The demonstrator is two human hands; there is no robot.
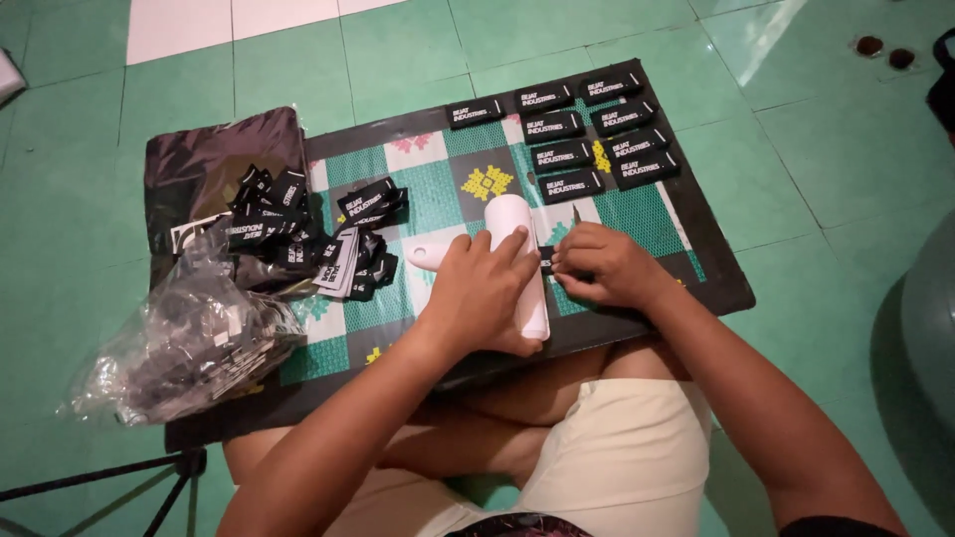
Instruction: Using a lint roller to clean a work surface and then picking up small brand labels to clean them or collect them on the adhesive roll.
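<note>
The person sits on a green tiled floor [816, 149] with a patterned board [716, 268] across the lap. The left hand [477, 293] lies flat and curled over a white roll [517, 254], pressing it down on the board. Most of the roll is hidden under that hand. The right hand [607, 267] is closed, its fingertips pinching a small black label [546, 261] just beside the roll. Only a bit of that label shows. 9 more black labels [587, 134] lie in neat rows at the far side of the board. A messy heap of labels [308, 234] sits to the left, partly on a dark bag [209, 159]. A crinkly clear plastic bag [184, 348] holds things too blurry to make out.
</note>
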